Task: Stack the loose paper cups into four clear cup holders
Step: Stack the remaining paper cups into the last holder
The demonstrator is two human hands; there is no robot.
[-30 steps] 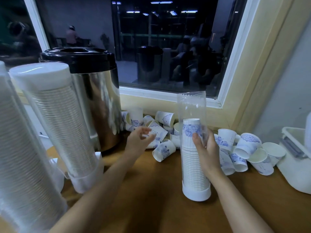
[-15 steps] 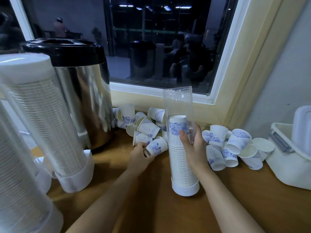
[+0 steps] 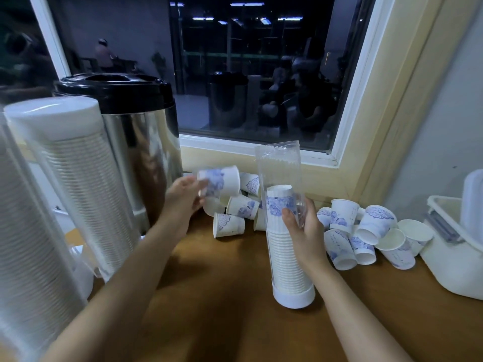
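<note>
left hand (image 3: 183,198) pinches cup (image 3: 222,180), right hand (image 3: 307,232) — holder (image 3: 278,165)

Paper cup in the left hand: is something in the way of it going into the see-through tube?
Nothing visible. Only air lies between the paper cup in the left hand and the open top of the clear cup holder; the right hand grips the holder lower down, away from the opening.

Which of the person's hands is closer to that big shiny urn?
Left. The left hand holds a cup close by the urn; the right hand grips the holder farther off.
</note>
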